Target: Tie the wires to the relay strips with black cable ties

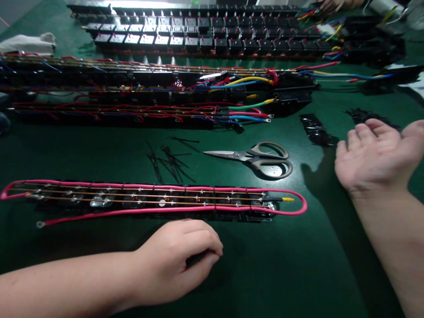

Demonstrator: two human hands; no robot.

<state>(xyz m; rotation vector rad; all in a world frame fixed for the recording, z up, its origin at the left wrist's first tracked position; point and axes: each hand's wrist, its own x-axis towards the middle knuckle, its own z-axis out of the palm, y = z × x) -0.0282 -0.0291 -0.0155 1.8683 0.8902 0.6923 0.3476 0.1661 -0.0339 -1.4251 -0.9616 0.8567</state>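
Observation:
My left hand [185, 260] rests at the front with its fingers curled and the thumb against the index finger; nothing shows in it. Just beyond it lies a long black module strip [179, 198] with brass rods along its top. A pink-red cable [195, 189] loops around the strip, held by several black ties, and its free end has a ring terminal [40, 224]. To the right my right hand [374, 154] is raised palm up, fingers apart and holding nothing visible. It is nearest a pile of small black pieces [367, 115] and a black shiny packet [316, 130].
Scissors [245, 157] lie closed at the middle, with loose black cable ties [170, 161] left of them. Behind are long wired assemblies [132, 112] and rows of black modules [205, 43]. A white glove [28, 44] is at far left. Another person's hand [331, 5] shows at top right.

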